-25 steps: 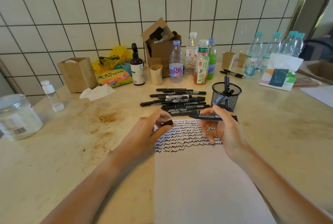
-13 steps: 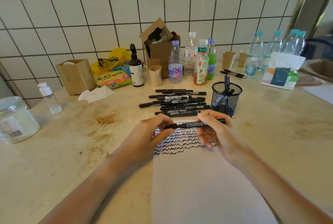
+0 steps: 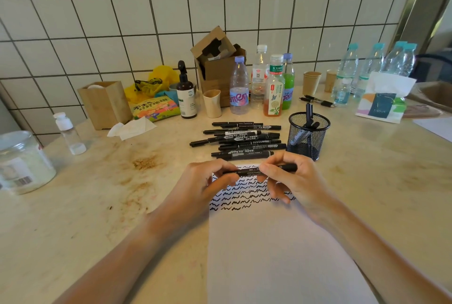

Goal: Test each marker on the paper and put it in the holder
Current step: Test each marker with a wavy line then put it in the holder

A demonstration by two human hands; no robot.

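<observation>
Both hands held one black marker (image 3: 254, 171) level above the top of the paper (image 3: 269, 254). The left hand (image 3: 208, 181) pinched its left end between thumb and fingers; the right hand (image 3: 291, 176) curled round the barrel toward the right end. Rows of black squiggles (image 3: 244, 196) covered the sheet's upper part, just under the hands. Beyond lay a pile of markers (image 3: 242, 139) on the tabletop (image 3: 97, 205), with the mesh holder (image 3: 308, 135) just right of them, holding a few markers.
</observation>
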